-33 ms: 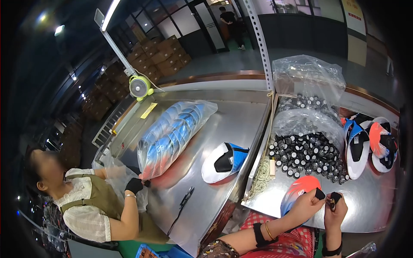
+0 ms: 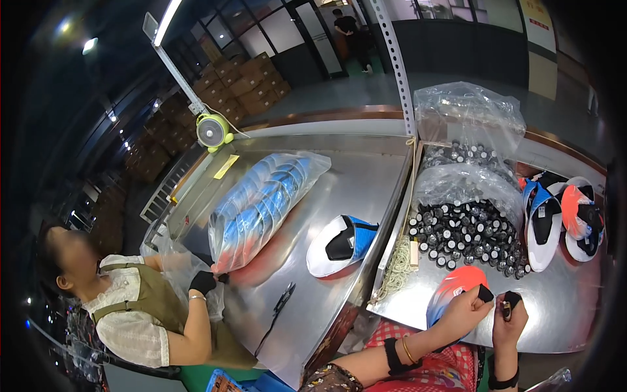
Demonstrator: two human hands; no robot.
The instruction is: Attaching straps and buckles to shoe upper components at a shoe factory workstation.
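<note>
My left hand [image 2: 465, 313] is closed with its fingertips pinched, a black cover on them; what they hold, if anything, is hidden. Just beside it, my right hand [image 2: 510, 323] grips a small dark piece [image 2: 506, 310] with a shiny end between thumb and fingers, also black-covered. Behind and partly under my left hand lies an orange, white and blue cap [image 2: 455, 287] on the metal table. Farther back is a heap of small black round pieces with pale discs [image 2: 467, 228], spilling from a clear plastic bag [image 2: 467, 121].
More caps [image 2: 543, 225] lie at the right. A cord bundle [image 2: 396, 274] sits by the ledge. On the left table are a bagged cap stack [image 2: 261, 209], a single cap [image 2: 339, 247] and a black tool [image 2: 284, 299]. A co-worker's gloved hand [image 2: 204, 282] grips the bag's end.
My hands have hardly moved. The small dark piece in my right fingers has turned slightly.
</note>
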